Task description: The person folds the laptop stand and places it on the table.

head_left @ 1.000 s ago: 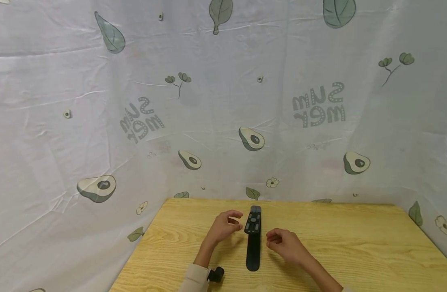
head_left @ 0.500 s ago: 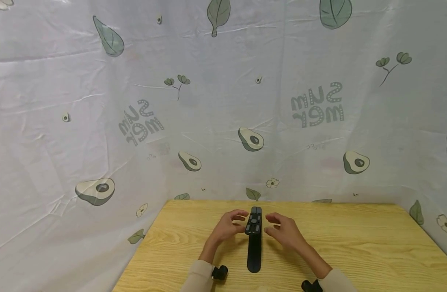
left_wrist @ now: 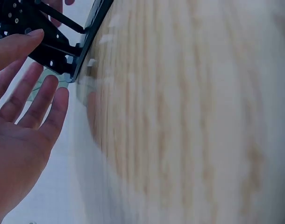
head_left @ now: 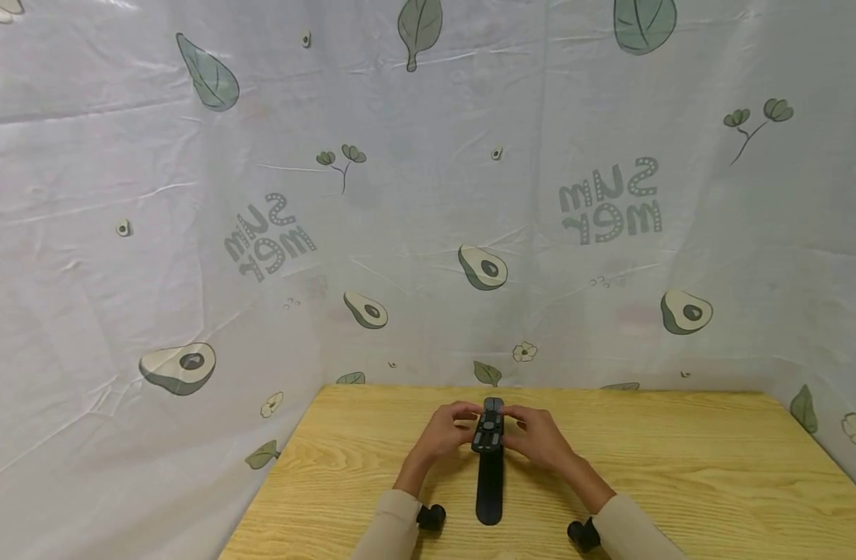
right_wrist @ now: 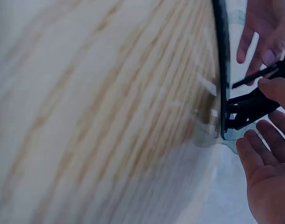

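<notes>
A black folding stand [head_left: 490, 491] stands on the table, a long flat base with a raised, slanted top plate [head_left: 488, 427] bearing grey pads. My left hand [head_left: 445, 437] is at the plate's left side, fingertips right at its far part and thumb near its closer end. From the right, my right hand [head_left: 542, 440] mirrors it, fingertips at the opposite edge. In the left wrist view the thumb [left_wrist: 23, 44] overlaps the riveted bracket [left_wrist: 51, 49], the other fingers spread. The right wrist view shows the right thumb [right_wrist: 276, 89] at the strut [right_wrist: 254, 106], remaining fingers extended below.
The wood-grain table [head_left: 665, 467] stretches to both sides of the stand. A pale sheet [head_left: 414, 218] printed with avocados and leaves hangs behind the table and along its sides. Black wrist cameras [head_left: 431, 517] sit at both sleeves.
My right hand has moved forward and left to the stand's top plate. The left hand has shifted slightly right, up to the plate. The stand keeps its place on the table.
</notes>
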Demonstrator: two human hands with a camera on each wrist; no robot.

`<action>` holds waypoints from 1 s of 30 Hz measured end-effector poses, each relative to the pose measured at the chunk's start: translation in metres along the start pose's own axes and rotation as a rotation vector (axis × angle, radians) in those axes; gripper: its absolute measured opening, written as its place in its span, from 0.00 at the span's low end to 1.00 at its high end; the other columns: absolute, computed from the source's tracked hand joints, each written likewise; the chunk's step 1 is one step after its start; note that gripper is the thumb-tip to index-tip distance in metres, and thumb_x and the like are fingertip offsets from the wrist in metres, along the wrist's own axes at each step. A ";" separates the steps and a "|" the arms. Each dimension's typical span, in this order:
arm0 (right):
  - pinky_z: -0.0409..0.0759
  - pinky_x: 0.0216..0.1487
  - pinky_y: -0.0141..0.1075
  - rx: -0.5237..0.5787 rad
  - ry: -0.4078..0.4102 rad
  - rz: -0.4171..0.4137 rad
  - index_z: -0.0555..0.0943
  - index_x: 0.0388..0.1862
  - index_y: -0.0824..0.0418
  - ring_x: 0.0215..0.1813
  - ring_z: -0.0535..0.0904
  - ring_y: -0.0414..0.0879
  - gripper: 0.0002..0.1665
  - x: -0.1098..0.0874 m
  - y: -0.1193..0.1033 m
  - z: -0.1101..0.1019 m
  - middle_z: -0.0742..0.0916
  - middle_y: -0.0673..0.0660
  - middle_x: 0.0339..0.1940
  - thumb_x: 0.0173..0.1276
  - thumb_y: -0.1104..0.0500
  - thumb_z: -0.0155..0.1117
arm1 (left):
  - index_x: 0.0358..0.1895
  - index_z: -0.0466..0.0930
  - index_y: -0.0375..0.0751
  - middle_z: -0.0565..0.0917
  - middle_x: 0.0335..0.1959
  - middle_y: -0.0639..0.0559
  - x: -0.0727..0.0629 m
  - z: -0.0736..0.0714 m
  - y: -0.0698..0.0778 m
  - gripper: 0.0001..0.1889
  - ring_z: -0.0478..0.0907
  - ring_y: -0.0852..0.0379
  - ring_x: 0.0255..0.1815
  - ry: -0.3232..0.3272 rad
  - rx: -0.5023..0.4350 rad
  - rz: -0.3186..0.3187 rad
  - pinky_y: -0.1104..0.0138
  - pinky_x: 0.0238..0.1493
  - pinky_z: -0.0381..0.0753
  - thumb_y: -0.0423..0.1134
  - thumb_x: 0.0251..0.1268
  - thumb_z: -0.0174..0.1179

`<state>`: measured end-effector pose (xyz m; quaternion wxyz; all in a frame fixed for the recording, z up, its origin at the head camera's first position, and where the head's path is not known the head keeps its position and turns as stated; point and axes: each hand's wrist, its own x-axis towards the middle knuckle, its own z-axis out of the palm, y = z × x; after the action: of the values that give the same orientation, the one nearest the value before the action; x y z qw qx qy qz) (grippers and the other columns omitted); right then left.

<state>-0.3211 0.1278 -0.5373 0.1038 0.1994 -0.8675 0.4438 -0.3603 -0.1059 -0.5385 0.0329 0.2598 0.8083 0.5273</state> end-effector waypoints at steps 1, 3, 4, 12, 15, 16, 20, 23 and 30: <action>0.84 0.65 0.57 -0.012 0.000 -0.006 0.86 0.63 0.67 0.68 0.84 0.67 0.25 0.001 0.001 0.001 0.88 0.69 0.65 0.69 0.63 0.78 | 0.61 0.87 0.37 0.84 0.65 0.37 0.001 0.000 0.001 0.19 0.81 0.31 0.68 0.004 0.002 0.001 0.41 0.66 0.83 0.26 0.68 0.68; 0.85 0.64 0.56 -0.030 0.000 -0.015 0.87 0.62 0.65 0.67 0.85 0.65 0.23 0.003 0.001 0.004 0.88 0.68 0.64 0.68 0.65 0.78 | 0.61 0.87 0.37 0.85 0.64 0.37 0.001 0.001 0.002 0.19 0.81 0.31 0.68 0.006 -0.003 -0.006 0.42 0.64 0.85 0.26 0.67 0.68; 0.86 0.63 0.56 -0.036 0.000 -0.019 0.87 0.61 0.65 0.66 0.85 0.65 0.23 0.004 0.002 0.005 0.89 0.68 0.64 0.67 0.66 0.77 | 0.61 0.87 0.36 0.85 0.64 0.37 0.002 0.001 0.003 0.19 0.81 0.32 0.68 0.007 -0.005 -0.005 0.43 0.64 0.85 0.25 0.67 0.67; 0.88 0.60 0.54 -0.070 0.005 -0.021 0.90 0.58 0.63 0.63 0.87 0.64 0.20 0.007 -0.002 0.006 0.91 0.66 0.60 0.67 0.68 0.76 | 0.58 0.88 0.35 0.87 0.61 0.38 0.004 0.003 0.006 0.16 0.85 0.35 0.65 -0.001 0.000 0.011 0.50 0.60 0.88 0.25 0.69 0.67; 0.88 0.60 0.54 -0.075 0.004 -0.012 0.90 0.57 0.63 0.63 0.87 0.64 0.19 0.008 -0.003 0.006 0.91 0.66 0.59 0.67 0.68 0.76 | 0.57 0.89 0.35 0.87 0.60 0.38 0.004 0.003 0.006 0.15 0.85 0.34 0.64 -0.003 -0.008 0.003 0.51 0.58 0.90 0.26 0.70 0.67; 0.88 0.60 0.54 -0.076 0.002 -0.010 0.90 0.56 0.63 0.63 0.87 0.64 0.18 0.008 -0.002 0.006 0.91 0.66 0.59 0.67 0.67 0.76 | 0.57 0.89 0.36 0.87 0.60 0.38 0.004 0.003 0.006 0.15 0.85 0.34 0.64 -0.001 -0.009 0.000 0.52 0.58 0.90 0.26 0.70 0.67; 0.88 0.60 0.54 -0.075 0.000 -0.019 0.90 0.56 0.62 0.63 0.87 0.64 0.17 0.009 0.000 0.005 0.91 0.65 0.59 0.69 0.66 0.76 | 0.54 0.90 0.36 0.88 0.59 0.39 0.005 0.004 0.006 0.13 0.85 0.35 0.63 0.010 -0.009 -0.012 0.52 0.60 0.89 0.26 0.69 0.67; 0.88 0.59 0.54 -0.071 0.005 -0.024 0.91 0.55 0.63 0.63 0.87 0.64 0.16 0.010 0.000 0.005 0.91 0.65 0.58 0.70 0.66 0.76 | 0.53 0.91 0.37 0.88 0.58 0.40 0.005 0.004 0.006 0.13 0.85 0.38 0.63 0.019 -0.005 -0.017 0.51 0.60 0.88 0.25 0.69 0.67; 0.87 0.60 0.54 -0.050 -0.017 -0.004 0.90 0.56 0.63 0.64 0.87 0.64 0.16 0.010 -0.003 0.003 0.91 0.65 0.58 0.70 0.66 0.75 | 0.51 0.91 0.38 0.88 0.58 0.41 0.005 0.004 0.007 0.13 0.85 0.40 0.64 0.025 -0.003 -0.023 0.51 0.62 0.88 0.25 0.68 0.67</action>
<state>-0.3286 0.1216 -0.5336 0.1025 0.2023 -0.8787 0.4201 -0.3604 -0.0980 -0.5328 0.0294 0.2439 0.8107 0.5314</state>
